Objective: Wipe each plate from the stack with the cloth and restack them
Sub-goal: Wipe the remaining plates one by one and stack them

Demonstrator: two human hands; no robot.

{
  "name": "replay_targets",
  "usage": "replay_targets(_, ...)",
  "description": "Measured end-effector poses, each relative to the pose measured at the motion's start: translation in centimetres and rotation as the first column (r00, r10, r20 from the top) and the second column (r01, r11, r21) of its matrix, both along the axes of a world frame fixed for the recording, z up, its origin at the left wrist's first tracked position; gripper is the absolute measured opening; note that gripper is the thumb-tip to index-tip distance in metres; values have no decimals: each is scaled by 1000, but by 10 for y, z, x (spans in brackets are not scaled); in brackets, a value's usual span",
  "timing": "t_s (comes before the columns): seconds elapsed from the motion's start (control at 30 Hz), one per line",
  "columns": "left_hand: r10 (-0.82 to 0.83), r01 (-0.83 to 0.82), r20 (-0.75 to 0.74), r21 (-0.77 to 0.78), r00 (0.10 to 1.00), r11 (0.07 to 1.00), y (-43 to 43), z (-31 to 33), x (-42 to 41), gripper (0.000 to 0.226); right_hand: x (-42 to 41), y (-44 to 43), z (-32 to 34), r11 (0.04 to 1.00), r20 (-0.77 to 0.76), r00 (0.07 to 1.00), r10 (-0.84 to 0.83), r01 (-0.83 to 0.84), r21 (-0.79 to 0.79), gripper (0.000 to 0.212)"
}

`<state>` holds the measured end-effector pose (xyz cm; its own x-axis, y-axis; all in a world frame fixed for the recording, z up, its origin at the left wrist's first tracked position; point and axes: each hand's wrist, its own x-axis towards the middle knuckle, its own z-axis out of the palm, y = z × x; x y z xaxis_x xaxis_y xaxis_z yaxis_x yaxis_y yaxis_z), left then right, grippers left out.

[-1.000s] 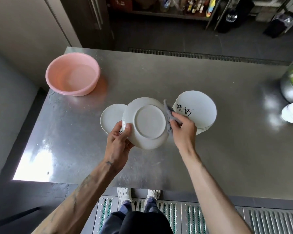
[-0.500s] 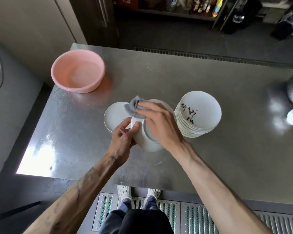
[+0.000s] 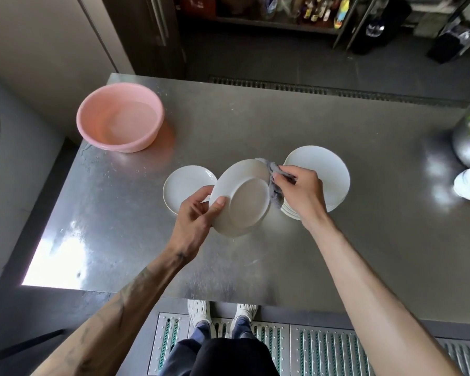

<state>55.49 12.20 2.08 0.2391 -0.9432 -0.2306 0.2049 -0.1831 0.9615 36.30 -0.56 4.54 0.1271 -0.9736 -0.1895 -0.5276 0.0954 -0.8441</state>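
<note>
Head view: a white plate (image 3: pixel 242 198) is gripped at its left rim by the left hand (image 3: pixel 194 214), underside up, above the counter (image 3: pixel 255 126). A grey cloth (image 3: pixel 275 183) is clamped against its right edge by the right hand (image 3: pixel 301 191). Behind lies the stack (image 3: pixel 326 172); one plate (image 3: pixel 185 185) lies left.

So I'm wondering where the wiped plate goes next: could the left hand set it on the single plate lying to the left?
Probably yes: the left hand holds the plate right beside the single plate, with nothing between.
</note>
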Motion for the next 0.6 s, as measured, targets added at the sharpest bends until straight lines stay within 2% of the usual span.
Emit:
replay_targets(0.07,-49,57,149,-49,988,997,-4,1,-2,23,-5,-8,2,994,15,998,-55,53,100,41)
replay_targets(0.13,-112,152,329,-99,938,983,-8,2,-2,22,-9,-17,4,976,0,997,-78,77,204,60)
replay_targets(0.17,-136,205,440,-113,888,972,-10,2,-1,17,-11,-22,7,967,-9,998,-66,66,247,62)
replay_targets(0.23,-126,281,676,-124,726,952,-13,3,1,11,-16,-29,11,948,43,998,-34,18,318,49)
replay_targets(0.3,-89,314,819,-115,566,942,-18,5,1,17,-22,-33,13,939,104,994,-24,-13,344,36)
replay_targets(0.37,-98,367,875,-96,475,925,-24,8,-1,24,-30,-35,12,943,132,990,-43,-4,333,28)
replay_targets(0.43,-120,441,892,-95,435,892,-31,8,-7,25,-39,-36,9,950,163,983,-80,26,310,19)
replay_targets(0.53,-121,473,888,-118,444,873,-44,4,-18,29,-54,-39,4,954,191,967,-167,109,281,4)
replay_targets(0.6,-91,421,878,-132,469,898,-51,-2,-28,38,-66,-41,-1,950,210,949,-236,180,254,9)
